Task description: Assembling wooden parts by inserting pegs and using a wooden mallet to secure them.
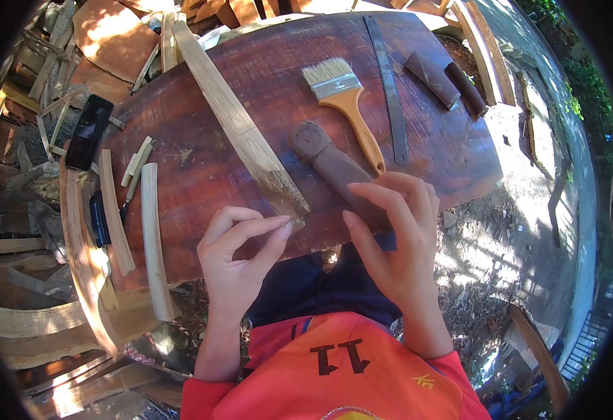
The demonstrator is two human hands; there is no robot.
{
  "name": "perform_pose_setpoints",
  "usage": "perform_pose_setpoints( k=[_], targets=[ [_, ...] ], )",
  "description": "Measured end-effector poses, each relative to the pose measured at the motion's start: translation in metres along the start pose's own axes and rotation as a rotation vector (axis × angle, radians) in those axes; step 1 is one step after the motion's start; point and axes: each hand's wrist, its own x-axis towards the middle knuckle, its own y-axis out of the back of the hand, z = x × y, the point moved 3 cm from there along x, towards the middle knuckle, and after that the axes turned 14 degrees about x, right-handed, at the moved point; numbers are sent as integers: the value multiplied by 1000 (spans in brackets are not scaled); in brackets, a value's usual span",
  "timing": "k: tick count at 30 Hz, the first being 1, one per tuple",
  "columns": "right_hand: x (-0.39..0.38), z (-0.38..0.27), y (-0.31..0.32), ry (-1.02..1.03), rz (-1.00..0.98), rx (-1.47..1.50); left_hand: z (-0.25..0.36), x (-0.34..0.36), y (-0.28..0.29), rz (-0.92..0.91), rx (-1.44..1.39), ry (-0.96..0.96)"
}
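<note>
My left hand point(238, 248) is at the near edge of the wooden table, thumb and forefinger pinched together. Something small and pale shows at their tips, too small to name. Just beyond them is the near end of a long pale wooden strip point(233, 115), darker and rougher there. My right hand point(401, 231) hovers with thumb and forefinger apart and nothing between them. Behind its fingers lies a long dark brown piece with a rounded end point(334, 164), partly hidden by the hand. A flat paintbrush point(348, 105) with a wooden handle lies beyond it, the handle tip near my right fingers.
The dark reddish table point(180, 133) also bears a dark flat metal strip point(387, 87) and two brown rolls, one larger roll point(432, 80). Along the left lie wooden sticks point(154, 238), a black phone point(89, 131) and scrap wood point(33, 318). Sunlit ground point(488, 245) is at right.
</note>
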Motion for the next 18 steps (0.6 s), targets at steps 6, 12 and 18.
perform_pose_setpoints(
  k=[6, 12, 18],
  targets=[
    [0, 1, -1, 8, 4, 6, -2, -2, -2, 19, -39, 54],
    [-1, 3, -1, 10, 10, 13, 0, -3, -2, 13, -27, 74],
    [0, 5, -2, 6, 8, 13, 0, -3, -3, 7, -13, 68]
  ],
)
